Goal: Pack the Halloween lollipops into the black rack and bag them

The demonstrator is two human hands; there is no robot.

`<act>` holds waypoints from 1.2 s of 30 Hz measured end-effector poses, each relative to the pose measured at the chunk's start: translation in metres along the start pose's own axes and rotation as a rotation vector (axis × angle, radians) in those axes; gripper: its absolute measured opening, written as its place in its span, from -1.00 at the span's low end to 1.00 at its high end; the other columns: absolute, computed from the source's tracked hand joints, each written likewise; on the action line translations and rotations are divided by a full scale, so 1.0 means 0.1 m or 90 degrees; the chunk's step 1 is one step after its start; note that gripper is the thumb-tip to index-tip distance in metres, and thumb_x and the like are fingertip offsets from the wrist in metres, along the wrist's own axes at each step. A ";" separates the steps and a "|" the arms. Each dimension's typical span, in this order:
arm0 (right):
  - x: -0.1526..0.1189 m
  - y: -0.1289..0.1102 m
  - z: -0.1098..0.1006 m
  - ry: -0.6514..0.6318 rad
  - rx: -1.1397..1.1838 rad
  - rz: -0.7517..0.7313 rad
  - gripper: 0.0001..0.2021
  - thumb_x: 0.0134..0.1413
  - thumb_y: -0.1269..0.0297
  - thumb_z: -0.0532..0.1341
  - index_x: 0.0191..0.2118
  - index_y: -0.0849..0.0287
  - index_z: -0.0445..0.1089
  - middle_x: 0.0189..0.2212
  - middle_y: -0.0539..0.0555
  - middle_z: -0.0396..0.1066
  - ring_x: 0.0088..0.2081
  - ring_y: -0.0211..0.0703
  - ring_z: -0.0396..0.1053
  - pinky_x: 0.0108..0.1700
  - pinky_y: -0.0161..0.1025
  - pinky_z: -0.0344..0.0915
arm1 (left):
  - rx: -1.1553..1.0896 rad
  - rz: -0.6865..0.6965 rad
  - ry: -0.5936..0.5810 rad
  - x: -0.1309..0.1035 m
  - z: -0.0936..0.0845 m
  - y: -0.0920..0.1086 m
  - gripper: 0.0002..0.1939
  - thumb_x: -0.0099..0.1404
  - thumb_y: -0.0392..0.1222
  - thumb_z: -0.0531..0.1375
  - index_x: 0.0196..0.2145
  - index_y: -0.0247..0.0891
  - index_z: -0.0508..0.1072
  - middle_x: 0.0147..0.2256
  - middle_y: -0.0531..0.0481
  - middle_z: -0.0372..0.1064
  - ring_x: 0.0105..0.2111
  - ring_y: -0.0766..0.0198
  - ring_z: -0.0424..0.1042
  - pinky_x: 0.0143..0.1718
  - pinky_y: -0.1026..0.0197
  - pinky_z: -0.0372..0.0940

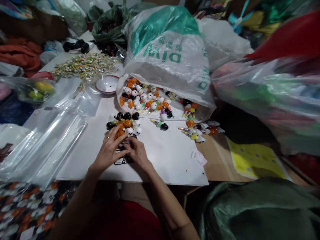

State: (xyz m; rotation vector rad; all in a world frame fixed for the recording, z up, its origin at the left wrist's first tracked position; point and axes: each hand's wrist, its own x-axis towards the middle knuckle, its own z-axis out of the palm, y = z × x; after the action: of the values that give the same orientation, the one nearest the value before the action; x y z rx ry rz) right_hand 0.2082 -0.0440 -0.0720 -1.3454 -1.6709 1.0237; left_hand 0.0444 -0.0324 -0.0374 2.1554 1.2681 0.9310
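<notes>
A cluster of small black, orange and white novelty heads (pixel 127 123) is set in a black openwork rack (pixel 122 161) on a white board. My left hand (pixel 108 151) rests at the near left of this cluster, fingers spread, its fingertips touching the orange heads. Beside it, my right hand (pixel 137 153) has its fingers bent together at the front row, over the rack. What those fingers pinch is hidden. One loose piece with a black head and a striped pointed tail (pixel 160 125) lies right of the cluster. Several more pieces (pixel 200 131) lie farther right.
A large white and green bag (pixel 170 56) lies open at the back, spilling similar pieces. Left of it are a white bowl (pixel 107 84) and a heap of tiny striped parts (pixel 83 66). Clear plastic sleeves (pixel 47 143) cover the left side. A yellow sheet (pixel 255 158) lies right.
</notes>
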 end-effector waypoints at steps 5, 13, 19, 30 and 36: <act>-0.13 0.10 0.00 -0.038 0.165 0.001 -0.72 0.19 0.26 0.14 -0.03 0.13 0.47 -0.20 0.06 0.55 -0.21 -0.16 0.47 -0.12 -0.22 0.40 | -0.021 -0.005 0.102 -0.10 0.11 -0.18 -0.81 0.25 -0.16 0.28 -0.16 -0.06 0.60 0.23 -0.07 0.27 0.27 -0.09 0.17 0.32 -0.22 0.03; 0.73 0.29 -1.19 0.074 -0.581 0.113 -0.67 0.20 0.50 0.04 -0.01 0.37 0.45 0.00 0.37 0.40 -0.01 0.08 0.32 0.00 -0.08 0.22 | 0.013 -0.018 0.126 -0.05 0.15 -0.12 -0.87 0.24 -0.23 0.26 -0.26 -0.11 0.60 0.20 -0.09 0.30 0.25 -0.11 0.19 0.31 -0.27 0.04; 0.46 0.38 -0.94 -0.035 -0.708 -0.005 -0.75 0.27 0.44 0.04 -0.18 0.28 0.48 -0.14 0.28 0.42 -0.09 0.05 0.30 -0.06 -0.09 0.11 | -0.041 -0.064 0.124 -0.04 0.15 -0.10 -0.86 0.20 -0.25 0.27 -0.26 -0.11 0.58 0.18 -0.09 0.33 0.26 -0.12 0.19 0.31 -0.31 0.02; 0.60 0.38 -1.02 0.037 -0.722 0.105 -0.68 0.28 0.47 0.01 0.02 0.31 0.44 -0.05 0.34 0.45 -0.02 0.13 0.31 -0.07 -0.06 0.12 | 0.086 -0.032 0.245 -0.21 0.06 0.04 -0.65 0.16 -0.18 0.37 -0.07 -0.10 0.56 0.23 -0.15 0.21 0.26 -0.13 0.17 0.31 -0.20 0.05; 0.07 0.31 -1.10 -0.033 -0.717 0.029 -0.75 0.23 0.45 0.07 -0.21 0.24 0.51 -0.13 0.30 0.47 -0.07 0.13 0.31 -0.06 -0.05 0.14 | 0.136 -0.091 0.326 -0.44 -0.03 0.15 -0.74 0.12 -0.15 0.39 -0.19 -0.09 0.57 -0.11 -0.11 0.41 -0.02 0.00 0.36 0.18 -0.09 0.19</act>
State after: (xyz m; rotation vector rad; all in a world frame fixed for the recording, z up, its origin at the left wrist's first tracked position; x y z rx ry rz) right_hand 0.3189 -0.0190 -0.0556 -2.0192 -2.3789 0.0328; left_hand 0.0352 -0.0780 -0.0388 2.0093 1.8080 1.3970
